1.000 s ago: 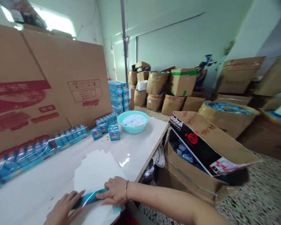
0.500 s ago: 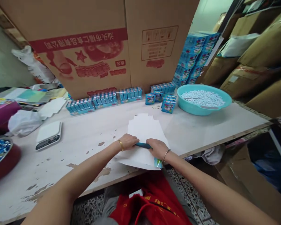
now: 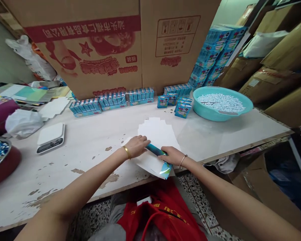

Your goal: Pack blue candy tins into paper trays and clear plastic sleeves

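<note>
A white card sheet with a blue printed face (image 3: pixel 154 149) lies bent between my hands near the table's front edge. My left hand (image 3: pixel 137 146) is closed on the far left end of its blue fold. My right hand (image 3: pixel 172 156) grips the fold further right, with fingers curled over it. A glossy blue and green corner (image 3: pixel 166 170) shows below the right hand. Under and beyond the fold, white card with a stepped, cut edge (image 3: pixel 157 130) rests on the table. Whether this is one sheet or several, I cannot tell.
Small blue boxes (image 3: pixel 182 110) and filled display trays (image 3: pixel 85 107) stand before a big carton (image 3: pixel 90 77). At right is a turquoise basin (image 3: pixel 210 115) of white sweets. A white scale (image 3: pixel 51 138) and a red bowl (image 3: pixel 11 164) of blue-wrapped pieces are left.
The blue fold has turned from nearly level to slanting down to the right, and more of its printed face shows. My left hand has moved slightly up and left.
</note>
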The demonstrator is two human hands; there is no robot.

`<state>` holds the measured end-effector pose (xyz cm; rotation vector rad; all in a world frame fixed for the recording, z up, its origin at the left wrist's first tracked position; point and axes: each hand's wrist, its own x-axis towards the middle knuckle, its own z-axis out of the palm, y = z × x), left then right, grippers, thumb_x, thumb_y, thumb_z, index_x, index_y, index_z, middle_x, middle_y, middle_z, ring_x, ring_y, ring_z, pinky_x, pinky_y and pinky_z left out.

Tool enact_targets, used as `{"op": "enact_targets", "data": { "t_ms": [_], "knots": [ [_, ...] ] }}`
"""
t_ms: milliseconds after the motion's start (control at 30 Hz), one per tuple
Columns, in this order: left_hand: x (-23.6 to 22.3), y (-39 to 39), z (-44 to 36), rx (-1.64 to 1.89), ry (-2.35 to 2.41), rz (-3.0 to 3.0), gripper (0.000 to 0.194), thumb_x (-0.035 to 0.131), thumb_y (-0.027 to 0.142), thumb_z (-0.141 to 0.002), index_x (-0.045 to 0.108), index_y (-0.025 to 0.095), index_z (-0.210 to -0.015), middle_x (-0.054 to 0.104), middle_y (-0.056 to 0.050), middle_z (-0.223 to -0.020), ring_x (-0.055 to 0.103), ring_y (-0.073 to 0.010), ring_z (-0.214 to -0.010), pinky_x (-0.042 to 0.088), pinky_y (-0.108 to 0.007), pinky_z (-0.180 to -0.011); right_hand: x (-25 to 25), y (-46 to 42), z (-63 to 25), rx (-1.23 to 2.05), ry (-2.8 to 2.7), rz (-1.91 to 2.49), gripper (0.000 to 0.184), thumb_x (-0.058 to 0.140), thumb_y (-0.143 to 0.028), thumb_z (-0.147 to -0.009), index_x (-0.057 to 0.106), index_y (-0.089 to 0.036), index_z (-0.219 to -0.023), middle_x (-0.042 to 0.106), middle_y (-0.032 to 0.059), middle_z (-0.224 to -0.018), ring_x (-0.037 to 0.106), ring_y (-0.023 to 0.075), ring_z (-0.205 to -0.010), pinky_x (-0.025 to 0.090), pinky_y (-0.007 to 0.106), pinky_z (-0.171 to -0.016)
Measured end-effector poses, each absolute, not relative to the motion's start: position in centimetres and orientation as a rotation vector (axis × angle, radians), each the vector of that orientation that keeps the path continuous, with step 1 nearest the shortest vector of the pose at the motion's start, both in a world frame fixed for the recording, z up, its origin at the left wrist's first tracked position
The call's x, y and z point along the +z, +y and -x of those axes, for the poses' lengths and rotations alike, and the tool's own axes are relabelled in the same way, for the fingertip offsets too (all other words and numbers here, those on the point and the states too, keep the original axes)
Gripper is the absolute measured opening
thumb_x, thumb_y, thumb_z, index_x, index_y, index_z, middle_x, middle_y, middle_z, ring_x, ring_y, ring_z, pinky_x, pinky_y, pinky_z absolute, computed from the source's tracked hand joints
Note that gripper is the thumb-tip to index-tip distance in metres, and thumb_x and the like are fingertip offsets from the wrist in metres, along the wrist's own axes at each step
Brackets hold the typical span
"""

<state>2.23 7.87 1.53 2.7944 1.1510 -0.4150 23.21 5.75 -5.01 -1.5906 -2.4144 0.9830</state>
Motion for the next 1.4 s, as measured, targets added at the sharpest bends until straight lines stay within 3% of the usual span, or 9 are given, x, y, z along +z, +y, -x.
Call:
{"op": "enact_targets", "data": {
  "t_ms": [167, 367, 500, 633, 733, 1000, 1100, 1267, 1400],
  "knots": [
    [3.2, 0.3, -5.1, -0.430, 1.214, -2.617, 0.054, 0.050, 0.066, -0.081, 0.063, 0.015, -0.092, 0.066, -0.010, -0.093, 0.063, -0.0288, -0.089, 0.049, -0.041, -0.078, -6.3, 4.6, -22.6, 1.258, -2.102, 1.663, 0.029, 0.057, -0.046, -0.084, 0.051, -0.018, -0.080, 0.052, -0.0032, -0.066, 0.051, 0.0116, -0.058, 0.038, 0.022, -0.049],
    [0.3, -3.6, -5.2, -0.445, 1.325, -2.519, 0.021, 0.050, 0.025, -0.088, 0.057, 0.013, -0.102, 0.067, -0.011, -0.096, 0.064, -0.0276, -0.091, 0.051, -0.041, -0.076, -6.5, 2.1, -22.7, 1.667, -1.688, 1.509, 0.058, 0.058, -0.062, -0.078, 0.048, -0.018, -0.116, 0.044, -0.0064, -0.061, 0.050, 0.0123, -0.049, 0.042, 0.023, -0.039],
    [-0.1, -3.5, -3.9, -0.316, 1.302, -2.500, 0.031, 0.051, 0.020, -0.085, 0.052, 0.013, -0.116, 0.065, -0.010, -0.103, 0.062, -0.0265, -0.095, 0.049, -0.042, -0.083, -6.0, 0.6, -23.1, 1.733, -1.643, 1.419, 0.072, 0.067, -0.057, -0.072, 0.041, -0.021, -0.129, 0.051, -0.0027, -0.074, 0.054, 0.0141, -0.060, 0.050, 0.026, -0.046],
    [0.0, -3.5, -3.3, -0.275, 1.305, -2.362, 0.027, 0.058, 0.023, -0.083, 0.058, 0.017, -0.109, 0.065, -0.007, -0.106, 0.062, -0.0228, -0.095, 0.048, -0.034, -0.082, -5.9, 0.0, -23.1, 1.812, -1.376, 1.366, 0.048, 0.054, -0.054, -0.082, 0.054, -0.020, -0.115, 0.058, 0.0039, -0.088, 0.057, 0.0189, -0.078, 0.055, 0.030, -0.053],
    [0.0, -3.1, -3.1, -0.332, 1.194, -2.325, 0.011, 0.058, 0.027, -0.085, 0.063, 0.018, -0.090, 0.065, -0.005, -0.099, 0.062, -0.0202, -0.090, 0.046, -0.028, -0.075, -6.0, -0.3, -23.1, 1.934, -1.183, 1.373, 0.054, 0.048, -0.058, -0.085, 0.049, -0.021, -0.125, 0.061, 0.0063, -0.091, 0.060, 0.0197, -0.069, 0.056, 0.036, -0.051],
    [-0.3, -1.5, -3.2, -0.290, 1.038, -2.233, 0.022, 0.054, 0.037, -0.090, 0.065, 0.018, -0.091, 0.070, -0.004, -0.087, 0.063, -0.0174, -0.079, 0.044, -0.026, -0.068, -7.3, -2.4, -24.9, 1.704, -1.373, 1.380, 0.071, 0.051, -0.068, -0.081, 0.054, -0.016, -0.128, 0.061, 0.0036, -0.069, 0.059, 0.0170, -0.056, 0.051, 0.031, -0.051],
    [-0.3, -1.7, -2.6, -0.169, 0.960, -2.226, 0.037, 0.060, 0.049, -0.084, 0.064, 0.019, -0.105, 0.071, -0.006, -0.096, 0.064, -0.0207, -0.090, 0.044, -0.036, -0.092, -8.4, -3.3, -25.4, 1.651, -1.330, 1.351, 0.077, 0.058, -0.064, -0.077, 0.050, -0.010, -0.132, 0.061, 0.0024, -0.067, 0.056, 0.0154, -0.056, 0.050, 0.030, -0.054],
    [-0.6, -3.2, 1.6, 0.138, 0.970, -2.536, 0.093, 0.063, 0.070, -0.067, 0.038, 0.020, -0.141, 0.038, -0.017, -0.147, 0.024, -0.0367, -0.140, 0.004, -0.060, -0.115, -9.9, -4.6, -25.5, 1.441, -1.394, 1.381, 0.071, 0.057, -0.055, -0.082, 0.045, -0.012, -0.137, 0.066, 0.0082, -0.094, 0.059, 0.0179, -0.074, 0.052, 0.034, -0.070],
    [-2.4, -4.6, 5.2, 0.007, 1.119, -2.681, 0.072, 0.058, 0.049, -0.083, 0.032, 0.022, -0.144, 0.025, -0.015, -0.154, 0.008, -0.0353, -0.145, 0.008, -0.061, -0.114, -9.9, -4.9, -25.3, 1.425, -1.345, 1.419, 0.063, 0.052, -0.056, -0.084, 0.052, -0.015, -0.131, 0.066, 0.0082, -0.092, 0.060, 0.0211, -0.077, 0.052, 0.035, -0.070]
  ]
}}
